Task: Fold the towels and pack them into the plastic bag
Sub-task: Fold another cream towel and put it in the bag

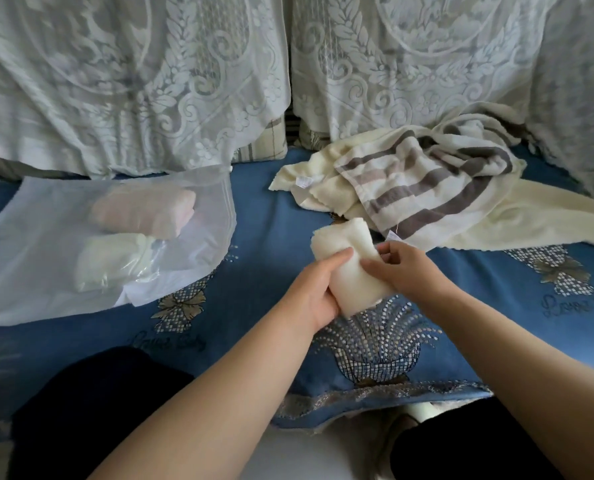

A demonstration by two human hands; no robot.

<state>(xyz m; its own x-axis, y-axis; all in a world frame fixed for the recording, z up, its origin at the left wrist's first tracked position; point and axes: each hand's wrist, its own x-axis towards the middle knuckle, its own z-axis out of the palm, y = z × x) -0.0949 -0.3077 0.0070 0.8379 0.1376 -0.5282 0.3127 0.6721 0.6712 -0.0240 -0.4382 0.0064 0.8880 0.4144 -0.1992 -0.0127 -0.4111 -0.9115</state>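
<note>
A small folded white towel [340, 242] is held just above the blue sofa cover at centre. My left hand [318, 289] grips its lower left side, thumb on top. My right hand [403, 266] pinches its right edge with curled fingers. A translucent plastic bag [39, 244] lies flat at the left, its mouth toward the right. Inside it are a folded pink towel [146, 211] and a folded white towel [112, 261]. Behind the hands, a loose heap holds a striped grey-and-white towel [427, 181] over a cream towel [538, 220].
The blue patterned sofa cover [271, 237] spreads across the seat. White lace-covered cushions [133, 81] stand along the back. My dark-clothed knees [91, 403] sit at the front edge.
</note>
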